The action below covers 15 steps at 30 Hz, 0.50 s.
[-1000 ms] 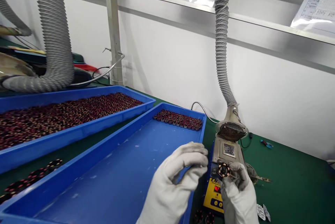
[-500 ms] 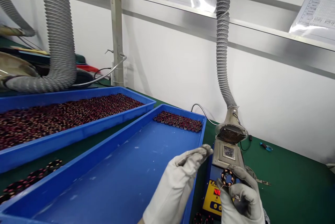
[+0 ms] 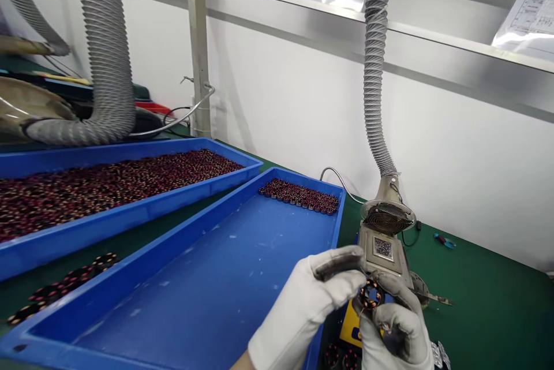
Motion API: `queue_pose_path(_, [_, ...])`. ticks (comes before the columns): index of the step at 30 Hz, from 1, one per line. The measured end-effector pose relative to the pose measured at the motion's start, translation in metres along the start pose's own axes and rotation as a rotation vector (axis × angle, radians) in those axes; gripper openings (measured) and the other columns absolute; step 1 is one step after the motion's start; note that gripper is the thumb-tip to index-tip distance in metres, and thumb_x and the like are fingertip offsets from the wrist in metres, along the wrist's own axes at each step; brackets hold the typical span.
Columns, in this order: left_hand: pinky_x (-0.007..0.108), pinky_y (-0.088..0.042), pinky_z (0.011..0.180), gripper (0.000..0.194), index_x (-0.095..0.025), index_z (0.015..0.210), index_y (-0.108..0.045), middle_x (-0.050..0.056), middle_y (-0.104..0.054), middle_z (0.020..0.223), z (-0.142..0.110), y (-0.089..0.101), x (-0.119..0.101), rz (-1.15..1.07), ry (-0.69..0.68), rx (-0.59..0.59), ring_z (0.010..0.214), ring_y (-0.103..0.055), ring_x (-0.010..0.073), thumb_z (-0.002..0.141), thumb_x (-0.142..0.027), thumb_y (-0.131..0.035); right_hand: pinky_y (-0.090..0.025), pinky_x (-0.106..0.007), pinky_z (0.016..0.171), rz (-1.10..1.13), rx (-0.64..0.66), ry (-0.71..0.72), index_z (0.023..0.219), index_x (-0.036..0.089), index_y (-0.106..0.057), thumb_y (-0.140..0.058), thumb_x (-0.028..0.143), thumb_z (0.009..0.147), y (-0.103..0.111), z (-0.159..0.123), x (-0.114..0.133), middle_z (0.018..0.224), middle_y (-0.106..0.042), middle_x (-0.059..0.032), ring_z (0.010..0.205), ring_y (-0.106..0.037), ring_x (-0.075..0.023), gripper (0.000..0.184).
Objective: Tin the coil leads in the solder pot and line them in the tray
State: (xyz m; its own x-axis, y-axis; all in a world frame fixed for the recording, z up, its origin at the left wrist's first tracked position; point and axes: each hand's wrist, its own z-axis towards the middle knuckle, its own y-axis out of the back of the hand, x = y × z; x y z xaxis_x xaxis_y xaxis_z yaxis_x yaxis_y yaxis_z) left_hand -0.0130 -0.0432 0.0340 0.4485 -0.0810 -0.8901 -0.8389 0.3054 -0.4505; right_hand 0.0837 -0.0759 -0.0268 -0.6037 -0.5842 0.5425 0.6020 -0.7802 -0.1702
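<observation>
In the head view, my right hand (image 3: pixel 396 321), gloved in white with dark-stained fingers, pinches a small ring-shaped stator (image 3: pixel 371 295) between thumb and fingertips. The stator is black with copper-coloured spots round its open centre. My left hand (image 3: pixel 318 289), gloved too, is just left of it with forefinger and thumb apart. Its thumb tip comes close to the stator's edge; whether they touch I cannot tell. Behind the hands stands a solder pot (image 3: pixel 383 249) with a square metallic bath. My hands partly cover its yellow control panel (image 3: pixel 350 324).
A long blue tray (image 3: pixel 203 277) has rows of stators (image 3: pixel 299 195) at its far end. Another blue tray (image 3: pixel 130 208) at left is full of them. Loose stators (image 3: pixel 73 280) lie between the trays. A fume hood (image 3: pixel 387 214) hangs over the pot; blue-handled cutters (image 3: pixel 445 241) lie at right.
My left hand has moved closer to the stator, its fingers now parted into a gap. The stator, still in my right hand, has shifted slightly left. The camera view has moved a little.
</observation>
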Motion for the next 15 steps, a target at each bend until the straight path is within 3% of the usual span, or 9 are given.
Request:
queue_pose_path(5, [0.018,-0.051,0.062,0.015,-0.015,0.071,-0.068,0.001,-0.071,0.064,0.007,0.001,0.006,-0.09,-0.023,-0.08,0.062,-0.064,0.0117,0.056,-0.014,-0.068,-0.045,-0.025,0.061,-0.008,0.065,-0.004,0.063,0.021,-0.053,-0.064,0.016,0.07,0.001,-0.006,-0.003,0.093,-0.06,-0.0042,0.085,-0.057,-0.0175,0.014])
queue_pose_path(10, [0.011,-0.051,0.063,0.014,-0.021,0.07,-0.068,-0.005,-0.071,0.064,0.01,0.017,0.005,-0.216,-0.19,-0.245,0.063,-0.065,0.0089,0.056,-0.02,-0.07,-0.049,-0.026,0.059,0.072,0.169,-0.27,0.071,0.021,-0.052,-0.065,0.017,0.07,0.012,-0.011,-0.009,0.097,-0.061,-0.008,0.085,-0.06,-0.0197,0.014])
queue_pose_path(12, [0.012,-0.052,0.06,0.014,-0.022,0.07,-0.069,-0.004,-0.072,0.066,0.007,0.026,0.004,-0.073,-0.177,-0.261,0.062,-0.066,0.0107,0.056,-0.022,-0.069,-0.051,-0.027,0.061,0.109,0.224,-0.416,0.077,0.022,-0.056,-0.069,0.02,0.067,0.021,-0.004,-0.016,0.092,-0.065,-0.0073,0.079,-0.063,-0.019,0.016])
queue_pose_path(15, [0.017,-0.054,0.061,0.011,-0.023,0.068,-0.07,0.0,-0.073,0.072,-0.001,0.045,0.011,0.425,-0.142,-0.132,0.066,-0.068,0.0156,0.059,-0.027,-0.067,-0.053,-0.03,0.064,0.188,0.401,-0.642,0.081,0.021,-0.062,-0.075,0.025,0.058,0.035,0.02,-0.032,0.083,-0.069,-0.0065,0.074,-0.065,-0.0205,0.027])
